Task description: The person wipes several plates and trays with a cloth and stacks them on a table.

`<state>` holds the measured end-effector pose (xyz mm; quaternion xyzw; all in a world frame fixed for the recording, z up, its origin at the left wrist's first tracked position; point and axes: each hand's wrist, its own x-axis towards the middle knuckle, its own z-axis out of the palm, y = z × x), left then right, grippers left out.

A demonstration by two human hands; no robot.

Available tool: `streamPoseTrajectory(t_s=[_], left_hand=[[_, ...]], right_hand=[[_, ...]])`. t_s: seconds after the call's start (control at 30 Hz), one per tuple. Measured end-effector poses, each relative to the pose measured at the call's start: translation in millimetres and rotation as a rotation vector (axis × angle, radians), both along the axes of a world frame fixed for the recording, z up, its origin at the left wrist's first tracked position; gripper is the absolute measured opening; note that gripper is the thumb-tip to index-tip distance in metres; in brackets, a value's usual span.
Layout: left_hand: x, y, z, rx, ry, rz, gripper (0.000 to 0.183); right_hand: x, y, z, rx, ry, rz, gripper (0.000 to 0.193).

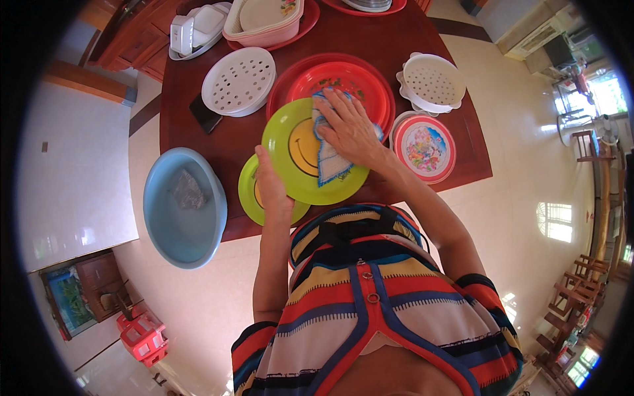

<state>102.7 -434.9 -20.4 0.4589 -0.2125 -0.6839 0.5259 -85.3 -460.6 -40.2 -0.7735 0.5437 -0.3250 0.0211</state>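
Note:
A green plate (pixel 284 135) with a yellow smiley face is tilted up in front of me. My left hand (pixel 271 178) grips its near left edge, the thumb lying on the face of the plate. Across the plate's right side lies a white and blue cloth (pixel 328 165), pressed down under my right hand (pixel 348 129), whose fingers are stretched out. A second green plate (pixel 249 191) rests on the table below, partly hidden by my left hand and the first plate. Behind the held plate sits a red tray (pixel 300 79) with a floral pattern.
The dark red table (pixel 181 125) also bears a white perforated colander (pixel 238 80), a smaller white colander (pixel 432 80), a round printed lid (pixel 424 148), a black phone (pixel 205 115) and pink baskets (pixel 264 36). A blue basin (pixel 185 231) holding a crumpled bag stands at the left edge.

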Motion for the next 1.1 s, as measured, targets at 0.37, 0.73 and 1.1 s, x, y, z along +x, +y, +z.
streamPoseTrajectory(t_s=[0.37,0.73,1.1], left_hand=[[-10,-9,23,-0.054,-0.036,0.173,0.051],[-13,10,-6,-0.039,0.027,-0.243,0.046],[1,-3,28,-0.244,-0.216,0.118,0.032]], right_hand=[[37,69,8,0.162,-0.101,0.136,0.053],[16,-4,24,-0.061,0.028,0.176,0.048],[-21,-5,-11,0.392,-0.845,-0.141,0.035]])
